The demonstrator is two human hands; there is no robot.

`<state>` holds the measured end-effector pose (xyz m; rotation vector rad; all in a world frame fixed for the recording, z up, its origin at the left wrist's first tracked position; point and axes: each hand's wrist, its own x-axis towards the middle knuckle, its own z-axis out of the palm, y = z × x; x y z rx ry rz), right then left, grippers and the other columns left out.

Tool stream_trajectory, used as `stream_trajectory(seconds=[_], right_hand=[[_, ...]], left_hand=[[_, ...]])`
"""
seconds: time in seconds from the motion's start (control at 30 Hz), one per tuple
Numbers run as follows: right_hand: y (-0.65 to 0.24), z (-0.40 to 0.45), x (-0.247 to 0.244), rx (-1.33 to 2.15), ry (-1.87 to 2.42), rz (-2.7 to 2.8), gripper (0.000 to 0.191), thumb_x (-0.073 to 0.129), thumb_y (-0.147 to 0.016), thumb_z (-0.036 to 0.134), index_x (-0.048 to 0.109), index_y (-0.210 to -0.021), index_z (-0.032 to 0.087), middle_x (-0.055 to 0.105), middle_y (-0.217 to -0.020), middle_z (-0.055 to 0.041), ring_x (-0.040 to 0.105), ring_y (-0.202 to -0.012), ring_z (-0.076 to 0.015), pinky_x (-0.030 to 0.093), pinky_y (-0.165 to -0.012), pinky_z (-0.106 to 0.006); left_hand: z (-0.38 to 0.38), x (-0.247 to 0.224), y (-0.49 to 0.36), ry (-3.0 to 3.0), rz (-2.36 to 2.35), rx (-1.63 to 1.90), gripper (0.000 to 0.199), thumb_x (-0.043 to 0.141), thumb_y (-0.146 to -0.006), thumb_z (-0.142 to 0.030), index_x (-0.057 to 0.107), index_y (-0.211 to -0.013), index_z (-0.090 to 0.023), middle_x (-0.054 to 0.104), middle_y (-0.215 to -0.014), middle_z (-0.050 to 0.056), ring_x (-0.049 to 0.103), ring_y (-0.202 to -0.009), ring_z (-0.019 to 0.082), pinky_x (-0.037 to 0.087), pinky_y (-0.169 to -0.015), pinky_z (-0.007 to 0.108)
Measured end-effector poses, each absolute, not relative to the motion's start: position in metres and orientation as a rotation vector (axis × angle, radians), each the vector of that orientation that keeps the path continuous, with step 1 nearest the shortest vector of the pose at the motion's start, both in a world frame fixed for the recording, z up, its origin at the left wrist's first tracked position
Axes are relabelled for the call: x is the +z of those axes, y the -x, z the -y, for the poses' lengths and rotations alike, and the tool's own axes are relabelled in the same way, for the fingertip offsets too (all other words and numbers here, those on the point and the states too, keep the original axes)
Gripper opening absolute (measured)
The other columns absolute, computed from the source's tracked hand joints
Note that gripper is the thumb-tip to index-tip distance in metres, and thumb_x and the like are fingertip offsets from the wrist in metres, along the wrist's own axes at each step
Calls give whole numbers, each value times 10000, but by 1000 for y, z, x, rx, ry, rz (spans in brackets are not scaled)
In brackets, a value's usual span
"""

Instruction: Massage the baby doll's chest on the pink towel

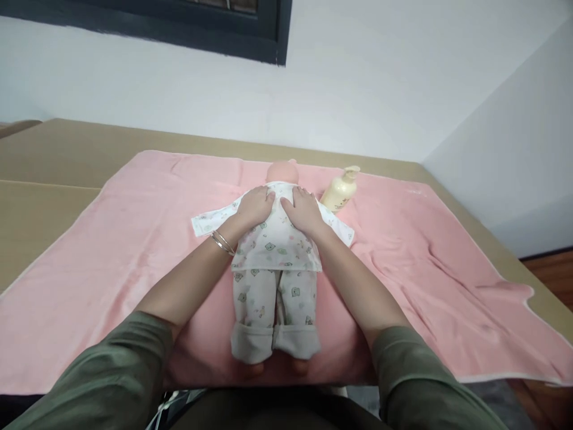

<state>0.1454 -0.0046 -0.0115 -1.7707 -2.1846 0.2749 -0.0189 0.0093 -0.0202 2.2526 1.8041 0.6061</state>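
Note:
A baby doll (278,245) lies on a pink towel (161,221), its feet toward me. It wears a white printed top and matching trousers with rolled cuffs; its bald head is at the far end, and no face shows. My left hand (256,206) rests on the left shoulder area of the top, fingers laid flat on the cloth. On the right shoulder area lies my right hand (304,210), also flat, its thumb pointing toward my left thumb. Neither hand grips anything. Both sleeves of the top spread outward beyond my hands.
A cream pump bottle (340,190) lies tilted on the towel, right of the doll's head. The towel is wrinkled on the right and covers much of a wooden table (58,149). Behind the table stands a white wall (358,89) with a dark window frame (282,36).

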Motion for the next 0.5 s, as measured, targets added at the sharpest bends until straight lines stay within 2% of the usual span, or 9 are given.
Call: stream_trajectory(seconds=[0.17, 0.23, 0.3, 0.37, 0.43, 0.5], right_hand=[[-154, -3, -9, 354, 1693, 2203, 678, 391, -1069, 489, 467, -1546, 13, 431, -1656, -239, 398, -1548, -369, 238, -1320, -548], [-162, -8, -7, 467, 1659, 2228, 700, 396, -1058, 518, 455, -1566, 40, 414, -1671, -228, 404, -1544, -377, 259, -1309, -562], [-167, -12, -4, 551, 1655, 2238, 712, 386, -1055, 532, 435, -1590, 65, 397, -1685, -212, 391, -1554, -385, 263, -1305, -574], [-166, -11, -3, 529, 1708, 2228, 721, 367, -1062, 531, 404, -1612, 66, 370, -1701, -209, 336, -1586, -401, 232, -1312, -599], [-157, -3, -3, 410, 1793, 2200, 717, 338, -1076, 504, 391, -1611, 30, 360, -1697, -239, 296, -1602, -423, 209, -1310, -628], [-144, 12, -3, 259, 1861, 2154, 695, 308, -1087, 453, 414, -1578, -26, 397, -1657, -292, 330, -1580, -443, 216, -1299, -646]], left_hand=[[7, -4, 13, -2256, -1846, 522, 519, 236, -1080, -316, 624, -1316, -65, 694, -1360, 224, 639, -1299, 299, 484, -1158, 436], [24, 12, 7, -2293, -1871, 401, 482, 307, -1063, -289, 618, -1325, -30, 667, -1369, 251, 613, -1339, 328, 473, -1171, 449], [38, 27, 2, -2320, -1838, 204, 407, 402, -1010, -201, 640, -1289, -24, 672, -1336, 251, 639, -1298, 343, 497, -1139, 447], [45, 35, 0, -2320, -1827, 110, 395, 410, -993, -164, 649, -1274, -21, 683, -1315, 245, 663, -1257, 341, 521, -1099, 443], [41, 35, 4, -2284, -1835, 143, 417, 376, -1027, -216, 645, -1285, -30, 697, -1312, 237, 683, -1226, 332, 539, -1066, 437], [28, 26, 10, -2240, -1825, 274, 468, 330, -1062, -312, 643, -1301, -58, 706, -1338, 222, 687, -1234, 322, 539, -1070, 432]])
